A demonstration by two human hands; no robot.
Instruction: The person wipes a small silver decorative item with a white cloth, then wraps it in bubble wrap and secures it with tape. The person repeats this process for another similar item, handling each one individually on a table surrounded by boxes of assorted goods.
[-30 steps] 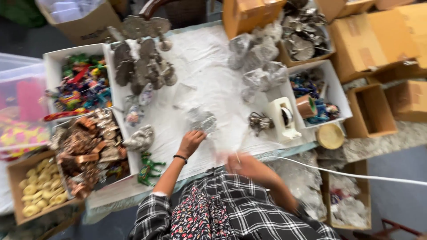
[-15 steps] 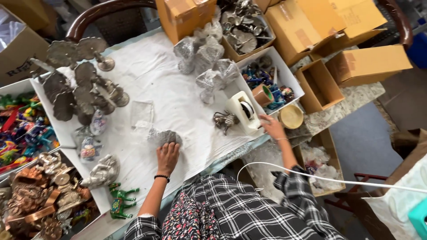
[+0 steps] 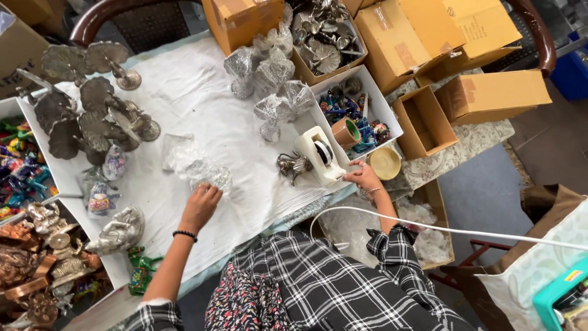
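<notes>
My left hand (image 3: 199,206) rests on a small item wrapped in clear plastic (image 3: 210,174) on the white cloth (image 3: 202,98), fingers curled over its near edge. My right hand (image 3: 364,178) is out to the right, fingers closed on the near end of a white tape dispenser (image 3: 320,155). A small dark metal figurine (image 3: 290,165) stands just left of the dispenser. A loose clear plastic sheet (image 3: 176,150) lies beyond the wrapped item.
Silver metal tree ornaments (image 3: 92,104) stand at the left and wrapped ones (image 3: 269,79) at the middle back. A white tray of colourful figurines (image 3: 355,113), cardboard boxes (image 3: 490,92), a round tin (image 3: 384,162), a silver statuette (image 3: 119,230) and a white cable (image 3: 441,228) surround me.
A second ago both hands were together at the wrapped item. The right hand has since reached right to the tape dispenser and stays there; the left hand remains on the wrapped item.
</notes>
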